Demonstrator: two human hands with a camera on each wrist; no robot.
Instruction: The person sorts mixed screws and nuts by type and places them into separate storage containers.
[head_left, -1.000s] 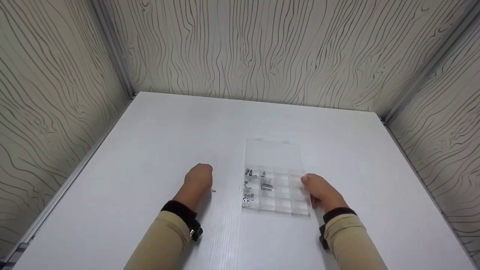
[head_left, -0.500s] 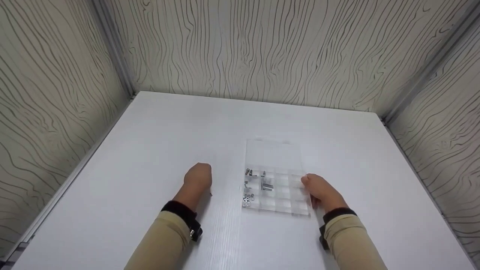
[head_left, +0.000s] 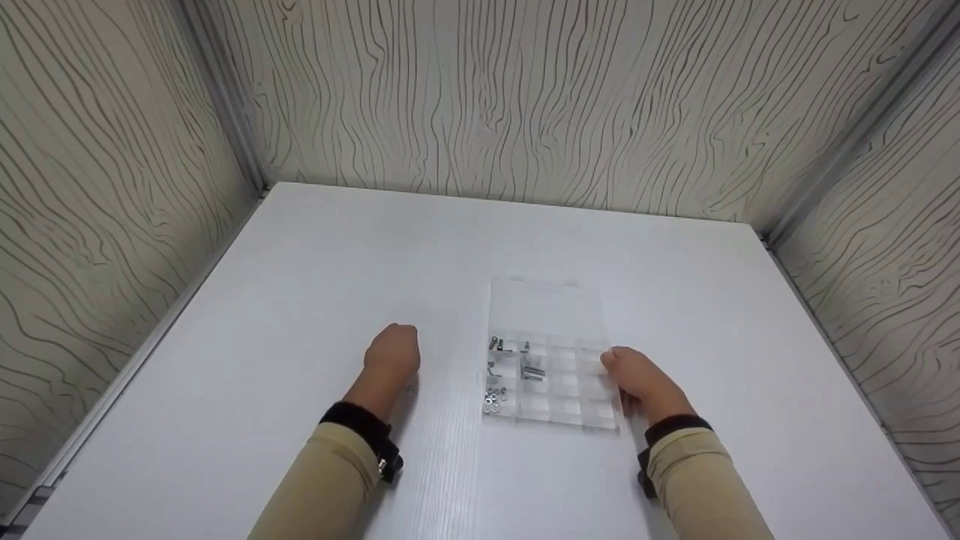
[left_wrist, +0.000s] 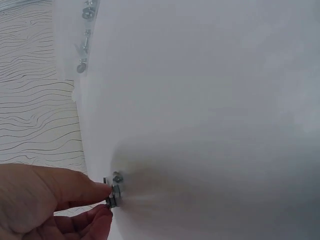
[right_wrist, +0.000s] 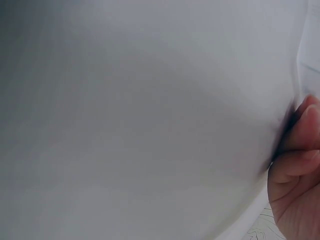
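My left hand [head_left: 394, 352] is low over the white table, left of a clear plastic compartment box [head_left: 551, 424]. In the left wrist view its thumb [left_wrist: 92, 192] and fingers meet at small metal fasteners [left_wrist: 115, 192], which look like nuts or screw heads; I cannot tell their exact kind. Another small metal piece [left_wrist: 117, 176] shows just beyond the fingertips. My right hand [head_left: 645, 379] grips the right side of the box, thumb on the upper edge. Nuts [head_left: 491, 401] fill the near left compartment, and screws [head_left: 533, 372] lie in others.
The box's transparent lid [head_left: 545, 306] is folded back flat on the table [head_left: 360, 247], away from me. Wood-patterned panels [head_left: 480, 97] enclose the table at the back and both sides.
The left hand has drawn slightly left. A small metal piece seen at its right side a second ago is now out of sight in the head view. The right hand and box hold still.
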